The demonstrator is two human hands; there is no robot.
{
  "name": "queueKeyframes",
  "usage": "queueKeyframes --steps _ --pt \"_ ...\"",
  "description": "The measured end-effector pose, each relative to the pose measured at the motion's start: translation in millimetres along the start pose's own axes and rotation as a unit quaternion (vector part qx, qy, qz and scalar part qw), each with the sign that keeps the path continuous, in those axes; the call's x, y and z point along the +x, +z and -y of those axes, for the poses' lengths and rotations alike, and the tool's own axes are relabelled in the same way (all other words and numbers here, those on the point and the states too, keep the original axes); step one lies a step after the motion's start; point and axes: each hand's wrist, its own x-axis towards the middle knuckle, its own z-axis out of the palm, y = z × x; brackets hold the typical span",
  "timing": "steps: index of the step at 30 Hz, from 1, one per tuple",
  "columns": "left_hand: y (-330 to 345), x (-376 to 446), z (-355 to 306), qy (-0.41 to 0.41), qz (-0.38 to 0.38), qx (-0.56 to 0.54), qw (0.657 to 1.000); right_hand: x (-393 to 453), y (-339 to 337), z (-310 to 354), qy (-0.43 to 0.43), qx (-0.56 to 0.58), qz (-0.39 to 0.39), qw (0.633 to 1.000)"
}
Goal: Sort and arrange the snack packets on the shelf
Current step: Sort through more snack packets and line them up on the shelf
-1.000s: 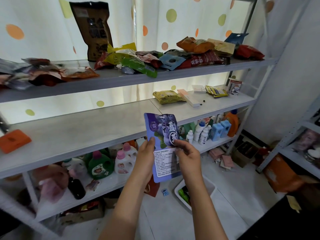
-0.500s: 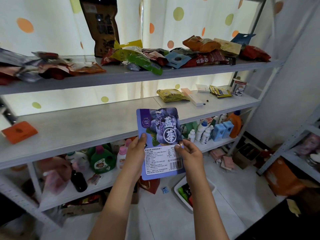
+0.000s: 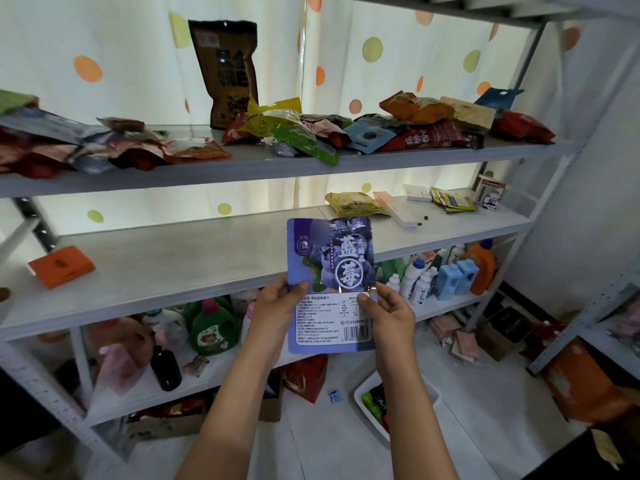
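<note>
Both hands hold a purple packet (image 3: 330,284) upright in front of the middle shelf (image 3: 173,261), its printed label side facing the camera. The left hand (image 3: 277,315) grips the packet's left edge, thumb pressed on the front and fingers curled behind it. The right hand (image 3: 393,315) pinches the right edge, thumb on the white label and fingers behind. On the top shelf (image 3: 277,168) a heap of snack packets (image 3: 346,133) lies jumbled, with a tall dark bag (image 3: 227,72) standing upright behind it and another loose pile of packets (image 3: 86,147) to the left. The middle shelf carries an orange box (image 3: 62,266) at its left and a yellow packet (image 3: 355,203) toward the right. Bottles (image 3: 446,275) stand on the lower shelf.
</note>
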Motion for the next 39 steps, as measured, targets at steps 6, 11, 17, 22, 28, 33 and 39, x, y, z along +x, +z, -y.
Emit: queueKeyframes --steps 6,11,17,22,28,33,39 --pt "-15 23 -50 0.037 0.035 0.058 0.997 27 47 42 -0.035 0.044 0.022 0.998" --pt "-42 42 -100 0.088 0.008 0.117 0.989 44 109 71 -0.063 0.033 0.082 0.994" --pt "-88 72 -157 0.140 -0.091 0.139 0.976 64 196 91 -0.113 -0.049 0.175 0.977" --pt "-126 113 -200 0.189 -0.131 0.177 0.957 82 270 104 -0.153 -0.106 0.234 0.954" --pt "-163 191 -239 0.190 -0.179 0.240 0.935 128 341 109 -0.199 -0.251 0.244 0.915" --pt "-173 252 -262 0.169 -0.179 0.327 0.912 162 379 111 -0.237 -0.354 0.224 0.877" --pt "-176 294 -269 0.114 -0.148 0.478 0.858 199 396 110 -0.251 -0.468 0.180 0.828"
